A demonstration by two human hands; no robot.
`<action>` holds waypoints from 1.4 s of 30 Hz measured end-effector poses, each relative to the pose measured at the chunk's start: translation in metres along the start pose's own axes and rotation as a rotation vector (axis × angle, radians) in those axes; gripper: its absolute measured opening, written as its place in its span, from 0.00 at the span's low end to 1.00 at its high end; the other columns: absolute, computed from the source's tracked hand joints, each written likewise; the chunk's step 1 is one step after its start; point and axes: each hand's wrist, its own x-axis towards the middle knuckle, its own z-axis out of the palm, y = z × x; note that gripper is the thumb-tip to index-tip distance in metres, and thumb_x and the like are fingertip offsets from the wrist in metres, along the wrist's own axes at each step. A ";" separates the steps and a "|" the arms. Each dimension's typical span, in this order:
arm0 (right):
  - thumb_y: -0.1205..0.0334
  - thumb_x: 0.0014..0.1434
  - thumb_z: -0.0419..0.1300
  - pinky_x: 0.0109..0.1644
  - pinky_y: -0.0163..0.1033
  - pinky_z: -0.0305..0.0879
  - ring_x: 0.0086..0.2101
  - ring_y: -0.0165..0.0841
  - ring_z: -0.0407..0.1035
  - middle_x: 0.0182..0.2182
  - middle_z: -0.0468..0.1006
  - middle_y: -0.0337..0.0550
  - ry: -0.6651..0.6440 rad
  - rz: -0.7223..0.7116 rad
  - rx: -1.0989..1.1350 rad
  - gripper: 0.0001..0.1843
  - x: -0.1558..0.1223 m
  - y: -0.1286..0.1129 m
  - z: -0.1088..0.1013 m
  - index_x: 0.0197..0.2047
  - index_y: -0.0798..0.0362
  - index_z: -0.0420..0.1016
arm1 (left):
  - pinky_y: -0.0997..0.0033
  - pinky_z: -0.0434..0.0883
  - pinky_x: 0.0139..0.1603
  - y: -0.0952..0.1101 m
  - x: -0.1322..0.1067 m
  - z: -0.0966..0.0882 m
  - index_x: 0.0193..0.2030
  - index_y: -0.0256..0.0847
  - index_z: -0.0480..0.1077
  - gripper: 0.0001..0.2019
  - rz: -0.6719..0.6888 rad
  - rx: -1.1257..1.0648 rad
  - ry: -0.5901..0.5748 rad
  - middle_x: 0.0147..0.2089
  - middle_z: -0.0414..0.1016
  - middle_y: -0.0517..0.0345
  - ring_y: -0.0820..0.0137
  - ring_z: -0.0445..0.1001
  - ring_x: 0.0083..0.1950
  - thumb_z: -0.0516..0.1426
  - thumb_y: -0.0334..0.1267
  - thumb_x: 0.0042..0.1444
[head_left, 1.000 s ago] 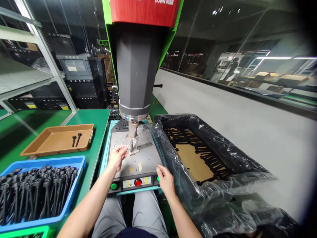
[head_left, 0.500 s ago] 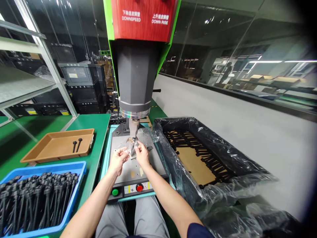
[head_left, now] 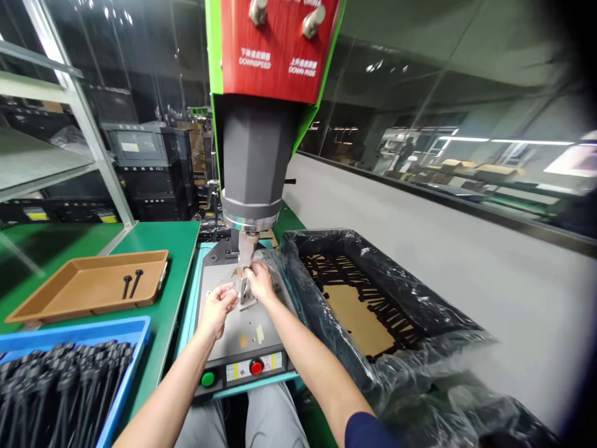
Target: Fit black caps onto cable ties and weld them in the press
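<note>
My right hand [head_left: 261,282] is at the small metal fixture [head_left: 245,292], just below the narrow tip of the press horn [head_left: 247,246]. Its fingers are closed at the fixture's top, and whatever they grip is too small and hidden to name. To the left, my left hand [head_left: 218,309] hovers over the grey base plate [head_left: 228,339], apart from the fixture. Its fingertips are curled together in a pinch; I cannot make out what is between them.
The red button [head_left: 256,367] and green button [head_left: 208,378] line the press's front. At left, a brown tray [head_left: 84,305] holds two black bolt-like parts [head_left: 135,283]; a blue bin [head_left: 135,348] holds many more. A plastic-lined box [head_left: 321,336] with black parts stands right.
My right hand has shifted onto the top of the fixture. My left hand has drawn slightly away from it. The camera view has tilted up and turned a little right.
</note>
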 end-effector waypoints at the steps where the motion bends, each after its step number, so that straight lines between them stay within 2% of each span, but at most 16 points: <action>1: 0.65 0.55 0.57 0.57 0.45 0.59 0.49 0.40 0.65 0.45 0.74 0.48 0.013 0.004 -0.007 0.09 0.000 -0.002 0.000 0.40 0.53 0.75 | 0.77 0.66 0.30 -0.001 0.001 -0.001 0.46 0.34 0.70 0.28 -0.005 0.002 0.004 0.31 0.74 0.59 0.77 0.72 0.28 0.70 0.40 0.37; 5: 0.63 0.57 0.55 0.56 0.46 0.60 0.49 0.40 0.65 0.45 0.74 0.48 0.048 0.042 -0.016 0.10 -0.013 -0.004 -0.006 0.43 0.52 0.72 | 0.77 0.67 0.29 -0.003 0.003 -0.004 0.45 0.34 0.70 0.27 0.000 -0.001 0.020 0.31 0.74 0.59 0.76 0.72 0.28 0.69 0.40 0.37; 8: 0.60 0.59 0.54 0.55 0.47 0.62 0.48 0.40 0.67 0.46 0.74 0.49 0.058 0.128 0.041 0.12 -0.039 -0.003 -0.018 0.45 0.51 0.71 | 0.77 0.66 0.29 -0.004 0.001 -0.007 0.43 0.34 0.70 0.26 -0.001 0.010 0.035 0.29 0.72 0.61 0.76 0.71 0.27 0.69 0.39 0.35; 12: 0.53 0.59 0.55 0.45 0.45 0.69 0.40 0.39 0.73 0.40 0.78 0.49 -0.044 0.322 0.395 0.14 -0.087 -0.003 -0.037 0.44 0.53 0.69 | 0.76 0.65 0.28 -0.007 -0.003 -0.013 0.43 0.34 0.70 0.25 -0.032 0.075 0.070 0.28 0.72 0.60 0.75 0.71 0.27 0.68 0.40 0.36; 14: 0.50 0.58 0.57 0.41 0.43 0.71 0.37 0.39 0.75 0.38 0.79 0.48 -0.100 0.366 0.547 0.17 -0.106 -0.008 -0.045 0.44 0.53 0.68 | 0.74 0.66 0.30 -0.010 -0.006 -0.019 0.44 0.34 0.70 0.25 -0.053 0.102 0.088 0.31 0.74 0.57 0.74 0.72 0.28 0.68 0.40 0.37; 18: 0.52 0.54 0.62 0.47 0.45 0.70 0.41 0.39 0.74 0.41 0.79 0.48 -0.086 0.328 0.575 0.20 -0.127 -0.024 -0.057 0.48 0.53 0.71 | 0.69 0.69 0.38 -0.025 -0.018 -0.038 0.47 0.37 0.69 0.24 -0.080 0.170 0.176 0.43 0.74 0.51 0.70 0.75 0.36 0.66 0.44 0.43; 21: 0.56 0.53 0.63 0.45 0.43 0.70 0.38 0.37 0.73 0.40 0.78 0.45 -0.112 0.294 0.520 0.20 -0.134 -0.039 -0.063 0.49 0.52 0.72 | 0.68 0.68 0.45 -0.038 -0.041 -0.045 0.48 0.38 0.69 0.23 0.057 0.247 0.245 0.44 0.73 0.52 0.70 0.73 0.41 0.65 0.43 0.45; 22: 0.58 0.52 0.64 0.43 0.42 0.70 0.37 0.36 0.73 0.38 0.78 0.44 -0.120 0.283 0.512 0.19 -0.136 -0.045 -0.063 0.47 0.52 0.72 | 0.68 0.68 0.46 -0.041 -0.052 -0.045 0.48 0.38 0.69 0.23 0.122 0.275 0.212 0.43 0.73 0.52 0.69 0.73 0.42 0.65 0.42 0.45; 24: 0.59 0.50 0.65 0.40 0.40 0.70 0.34 0.34 0.72 0.35 0.77 0.42 -0.115 0.253 0.515 0.16 -0.140 -0.059 -0.063 0.43 0.52 0.72 | 0.68 0.68 0.46 -0.045 -0.074 -0.040 0.50 0.39 0.69 0.24 0.205 0.313 0.053 0.43 0.74 0.52 0.68 0.72 0.43 0.65 0.40 0.45; 26: 0.60 0.49 0.65 0.39 0.39 0.70 0.33 0.33 0.71 0.32 0.75 0.40 -0.112 0.229 0.534 0.13 -0.144 -0.072 -0.060 0.39 0.52 0.71 | 0.68 0.68 0.45 -0.044 -0.094 -0.032 0.51 0.41 0.70 0.25 0.202 0.336 -0.112 0.44 0.75 0.51 0.66 0.72 0.42 0.66 0.39 0.44; 27: 0.60 0.49 0.65 0.39 0.38 0.70 0.32 0.32 0.70 0.31 0.75 0.39 -0.114 0.219 0.546 0.12 -0.145 -0.077 -0.057 0.38 0.52 0.70 | 0.69 0.68 0.43 -0.043 -0.101 -0.029 0.49 0.41 0.72 0.23 0.198 0.360 -0.154 0.42 0.75 0.52 0.66 0.72 0.41 0.66 0.39 0.44; 30: 0.61 0.49 0.66 0.39 0.38 0.70 0.31 0.32 0.70 0.31 0.74 0.38 -0.127 0.212 0.564 0.13 -0.151 -0.087 -0.050 0.38 0.51 0.69 | 0.71 0.66 0.37 -0.040 -0.114 -0.025 0.35 0.40 0.75 0.09 0.231 0.463 -0.153 0.32 0.74 0.57 0.69 0.69 0.33 0.64 0.41 0.46; 32: 0.61 0.49 0.66 0.40 0.39 0.71 0.32 0.32 0.71 0.32 0.75 0.39 -0.147 0.210 0.553 0.14 -0.154 -0.089 -0.047 0.39 0.51 0.69 | 0.72 0.63 0.33 -0.039 -0.117 -0.029 0.29 0.40 0.74 0.07 0.265 0.506 -0.136 0.27 0.71 0.59 0.70 0.66 0.29 0.62 0.42 0.49; 37: 0.63 0.53 0.63 0.45 0.42 0.71 0.38 0.34 0.73 0.40 0.77 0.44 -0.286 0.173 0.601 0.19 -0.158 -0.089 -0.045 0.49 0.51 0.69 | 0.71 0.64 0.33 -0.034 -0.125 -0.045 0.38 0.41 0.77 0.10 0.230 0.500 -0.145 0.29 0.74 0.57 0.68 0.68 0.31 0.60 0.43 0.52; 39: 0.63 0.53 0.62 0.46 0.42 0.71 0.38 0.34 0.73 0.40 0.77 0.44 -0.347 0.175 0.632 0.20 -0.161 -0.091 -0.043 0.51 0.51 0.69 | 0.71 0.65 0.34 -0.030 -0.133 -0.052 0.40 0.41 0.76 0.11 0.211 0.500 -0.142 0.32 0.75 0.56 0.67 0.69 0.32 0.59 0.42 0.52; 42: 0.64 0.52 0.63 0.43 0.41 0.71 0.35 0.33 0.73 0.37 0.77 0.43 -0.408 0.212 0.656 0.21 -0.171 -0.097 -0.031 0.50 0.51 0.69 | 0.71 0.63 0.33 -0.021 -0.151 -0.066 0.34 0.41 0.76 0.08 0.215 0.564 -0.143 0.28 0.73 0.58 0.69 0.67 0.30 0.58 0.41 0.53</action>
